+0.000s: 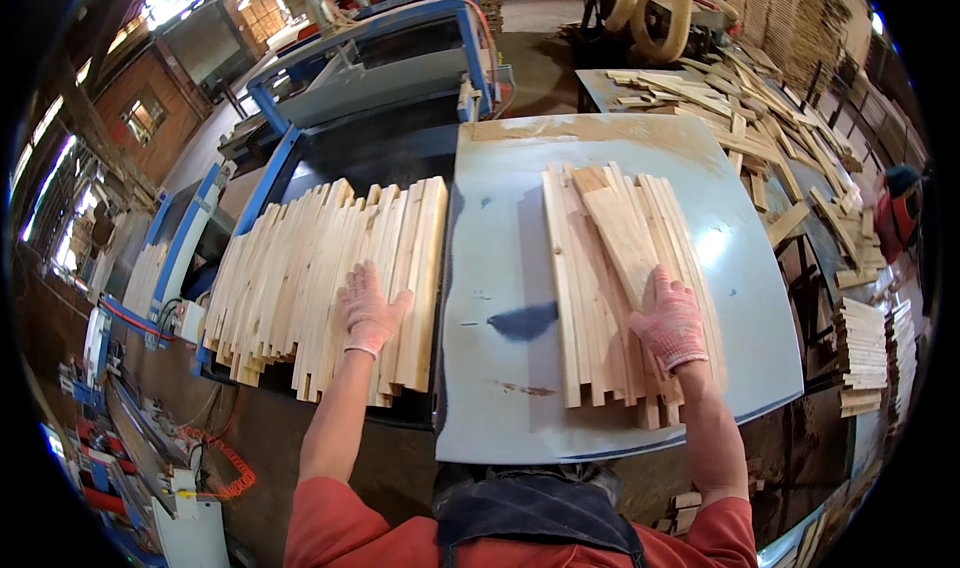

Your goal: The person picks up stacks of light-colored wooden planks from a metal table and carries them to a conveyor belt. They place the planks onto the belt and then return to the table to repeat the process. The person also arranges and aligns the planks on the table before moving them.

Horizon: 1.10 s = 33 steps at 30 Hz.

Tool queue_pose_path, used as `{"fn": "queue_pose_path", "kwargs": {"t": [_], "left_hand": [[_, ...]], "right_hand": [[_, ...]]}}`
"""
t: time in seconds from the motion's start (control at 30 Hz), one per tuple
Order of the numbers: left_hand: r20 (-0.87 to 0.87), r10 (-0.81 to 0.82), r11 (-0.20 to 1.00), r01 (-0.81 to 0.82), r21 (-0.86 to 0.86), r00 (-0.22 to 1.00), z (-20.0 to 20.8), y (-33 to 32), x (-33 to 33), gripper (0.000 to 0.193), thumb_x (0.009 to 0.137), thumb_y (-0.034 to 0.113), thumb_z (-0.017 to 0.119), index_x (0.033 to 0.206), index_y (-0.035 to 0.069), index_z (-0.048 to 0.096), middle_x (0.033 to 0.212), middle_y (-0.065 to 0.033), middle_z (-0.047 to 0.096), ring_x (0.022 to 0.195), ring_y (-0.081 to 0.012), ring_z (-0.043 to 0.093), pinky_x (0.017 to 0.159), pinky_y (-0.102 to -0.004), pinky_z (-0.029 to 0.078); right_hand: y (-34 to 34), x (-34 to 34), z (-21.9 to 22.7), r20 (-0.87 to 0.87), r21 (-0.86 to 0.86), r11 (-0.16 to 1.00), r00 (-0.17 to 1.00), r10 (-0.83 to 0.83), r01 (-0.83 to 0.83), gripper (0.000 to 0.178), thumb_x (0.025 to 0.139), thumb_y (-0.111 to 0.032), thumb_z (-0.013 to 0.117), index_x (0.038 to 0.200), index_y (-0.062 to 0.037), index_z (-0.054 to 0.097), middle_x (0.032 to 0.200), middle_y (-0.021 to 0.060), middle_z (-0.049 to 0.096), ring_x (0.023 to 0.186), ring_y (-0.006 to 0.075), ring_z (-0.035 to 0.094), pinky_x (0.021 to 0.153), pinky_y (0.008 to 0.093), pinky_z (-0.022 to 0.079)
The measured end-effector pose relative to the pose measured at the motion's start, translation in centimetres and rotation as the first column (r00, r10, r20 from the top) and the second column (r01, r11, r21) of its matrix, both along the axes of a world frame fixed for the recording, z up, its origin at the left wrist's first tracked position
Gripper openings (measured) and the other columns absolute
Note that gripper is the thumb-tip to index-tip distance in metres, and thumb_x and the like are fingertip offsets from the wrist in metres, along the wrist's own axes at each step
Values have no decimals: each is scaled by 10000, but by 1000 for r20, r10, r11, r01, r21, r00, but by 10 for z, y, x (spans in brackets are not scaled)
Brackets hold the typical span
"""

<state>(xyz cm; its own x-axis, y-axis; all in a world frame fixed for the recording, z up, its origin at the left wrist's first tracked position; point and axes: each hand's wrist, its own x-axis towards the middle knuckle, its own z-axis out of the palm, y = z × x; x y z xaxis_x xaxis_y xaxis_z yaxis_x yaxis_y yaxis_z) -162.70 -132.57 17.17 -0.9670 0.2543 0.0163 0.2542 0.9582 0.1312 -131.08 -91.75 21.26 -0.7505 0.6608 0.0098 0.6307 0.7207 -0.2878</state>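
Note:
My left hand, in a pale pink knitted glove, lies with fingers apart on a broad row of light wooden strips. These strips lie side by side with uneven ends. To the right, a smaller stack of wooden strips rests on a grey-blue tabletop. A wider wooden board lies slantwise on top of that stack. My right hand, gloved alike, is closed over the board's right edge near its close end, thumb on the top face. Part of the board is hidden beneath this hand.
A blue-framed machine stands beyond the left row. At the far right, loose wooden pieces cover another table in a jumble. Stacked strips stand lower right. An orange coiled hose hangs at lower left near machinery.

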Motion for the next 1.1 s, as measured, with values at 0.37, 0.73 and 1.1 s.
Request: {"fn": "queue_pose_path", "kwargs": {"t": [0.37, 0.73, 1.1], "left_hand": [[-144, 561, 824, -566, 9, 815, 30, -381, -107, 1125, 866, 569, 766, 1701, 37, 231, 1769, -207, 259, 1648, -390, 196, 1325, -546, 161], [-258, 678, 691, -717, -94, 688, 61, -579, -218, 1112, 851, 587, 745, 1693, 66, 240, 1755, -178, 270, 1634, -376, 221, 1291, -541, 229], [-335, 383, 923, -368, 112, 861, 66, -655, -239, 649, 901, 386, 751, 1439, 47, 623, 1301, -247, 686, 1279, -444, 612, 1121, -500, 464]], "right_hand": [[-85, -33, 3, -416, -235, 972, 904, -99, -2, 1003, 707, -94, 751, 1644, -4, 406, 1341, 257, 702, 1196, 321, 698, 1022, 418, 560], [-299, -94, -36, -470, -486, 873, 854, -223, -39, 1004, 769, 22, 748, 1686, -50, 347, 1589, 196, 535, 1365, 245, 591, 1113, 346, 515], [-358, -100, -19, -112, -68, 963, 958, -266, 259, 1038, 744, -277, 835, 1649, -59, 373, 1330, 245, 664, 1180, 429, 671, 1001, 499, 564]]}}
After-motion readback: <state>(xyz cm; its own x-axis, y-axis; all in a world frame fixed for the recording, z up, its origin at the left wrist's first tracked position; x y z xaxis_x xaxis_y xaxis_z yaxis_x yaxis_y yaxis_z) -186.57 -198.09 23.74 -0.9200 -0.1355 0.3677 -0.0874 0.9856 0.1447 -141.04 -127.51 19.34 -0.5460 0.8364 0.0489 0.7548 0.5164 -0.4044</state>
